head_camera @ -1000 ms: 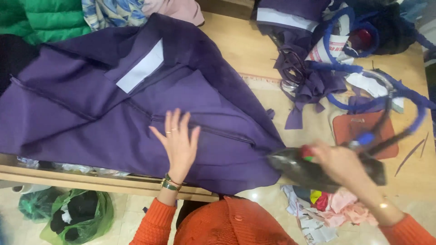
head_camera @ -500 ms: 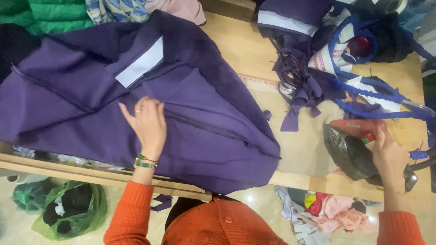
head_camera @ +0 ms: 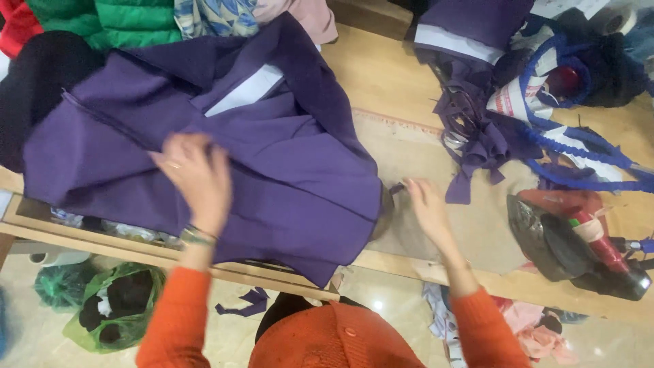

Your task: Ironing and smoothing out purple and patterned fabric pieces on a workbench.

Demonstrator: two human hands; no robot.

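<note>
A large purple garment (head_camera: 272,170) lies spread over the wooden table (head_camera: 381,88), with a white label patch (head_camera: 245,90) near its top. My left hand (head_camera: 194,174) rests flat on the garment's left middle, fingers apart, blurred. At the cloth's right edge my right hand (head_camera: 424,204) touches the garment's rim. A clothes iron (head_camera: 579,238) with a red handle lies on its side at the right, apart from both hands.
Purple fabric scraps (head_camera: 470,136) and a blue cord (head_camera: 579,143) clutter the right back. Green (head_camera: 129,20) and red jackets lie at the back left. A green bag (head_camera: 109,313) sits on the floor below the table edge.
My right hand let go of the iron, which now lies at the right, and moved left to the garment's edge. My left hand slid left across the cloth.
</note>
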